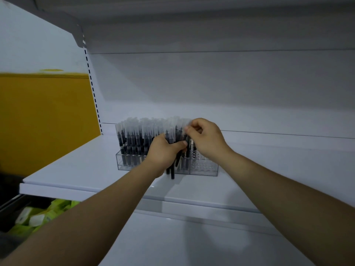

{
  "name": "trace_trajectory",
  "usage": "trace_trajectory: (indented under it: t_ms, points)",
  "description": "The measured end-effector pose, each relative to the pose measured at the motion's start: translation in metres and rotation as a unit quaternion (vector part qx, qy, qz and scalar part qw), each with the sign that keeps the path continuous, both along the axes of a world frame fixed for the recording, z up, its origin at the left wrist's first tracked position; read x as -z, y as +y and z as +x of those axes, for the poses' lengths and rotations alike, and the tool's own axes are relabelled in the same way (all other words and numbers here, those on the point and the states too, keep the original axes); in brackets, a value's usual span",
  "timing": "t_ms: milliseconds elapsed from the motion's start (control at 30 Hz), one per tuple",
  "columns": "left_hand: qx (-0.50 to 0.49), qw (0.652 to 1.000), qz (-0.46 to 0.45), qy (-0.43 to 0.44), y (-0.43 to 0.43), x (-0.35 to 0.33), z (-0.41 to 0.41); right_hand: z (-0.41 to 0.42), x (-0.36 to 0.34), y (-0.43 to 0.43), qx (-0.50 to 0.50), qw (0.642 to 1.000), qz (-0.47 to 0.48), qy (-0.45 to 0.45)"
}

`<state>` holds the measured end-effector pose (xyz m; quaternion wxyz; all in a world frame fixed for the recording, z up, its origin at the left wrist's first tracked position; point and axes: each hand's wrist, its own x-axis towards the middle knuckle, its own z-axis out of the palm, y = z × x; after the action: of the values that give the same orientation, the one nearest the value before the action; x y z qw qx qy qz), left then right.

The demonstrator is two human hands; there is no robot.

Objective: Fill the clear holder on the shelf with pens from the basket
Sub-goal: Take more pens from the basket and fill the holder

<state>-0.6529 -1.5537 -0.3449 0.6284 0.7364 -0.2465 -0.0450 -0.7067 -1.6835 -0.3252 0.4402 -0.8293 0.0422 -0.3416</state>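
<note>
A clear holder stands on the white shelf. Its left and middle parts are packed with upright black pens with clear caps, while the holes at its right end are bare. My left hand grips a bundle of black pens in front of the holder, their lower ends hanging below my fist. My right hand pinches the clear cap of one pen at the top of that bundle, just above the holder's middle. The basket is out of view.
The shelf's back panel rises behind the holder, and another shelf hangs overhead. A yellow wall lies to the left. Below the shelf at lower left sits a bin of green and white packets. A lower white shelf spreads under my arms.
</note>
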Motion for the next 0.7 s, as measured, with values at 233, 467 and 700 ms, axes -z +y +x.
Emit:
trace_trajectory:
  t_ms: [233, 467, 700]
  points:
    - [0.0, 0.999, -0.018, 0.028, 0.002, 0.004, 0.001, -0.005, -0.013, -0.009, 0.054, 0.993, 0.068, -0.078]
    - [-0.016, 0.999, -0.023, 0.039, 0.007, 0.004, 0.002, 0.0, -0.004, -0.023, 0.073, 0.995, 0.024, -0.069]
    - [-0.015, 0.999, -0.015, 0.025, 0.01, 0.007, 0.007, 0.01, 0.012, -0.021, 0.054, 0.998, -0.035, -0.019]
